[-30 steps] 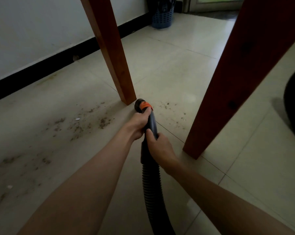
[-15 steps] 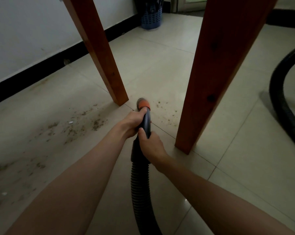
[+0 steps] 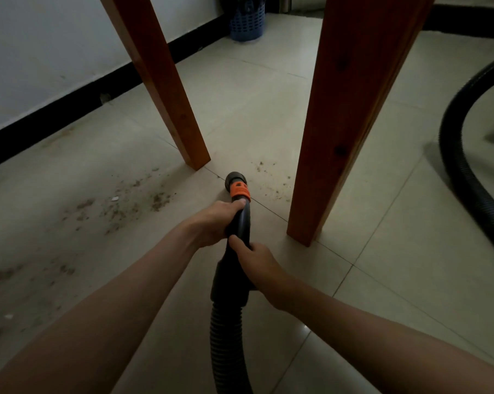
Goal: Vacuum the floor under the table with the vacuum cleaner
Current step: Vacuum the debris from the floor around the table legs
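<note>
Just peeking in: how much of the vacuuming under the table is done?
Little looks done. Both hands, left hand and right hand, grip the vacuum hose, nozzle between the table legs. Dirt on the left and crumbs ahead remain.

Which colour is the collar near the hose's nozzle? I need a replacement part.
Orange, on the collar just behind the black nozzle; head view shows it.
</note>
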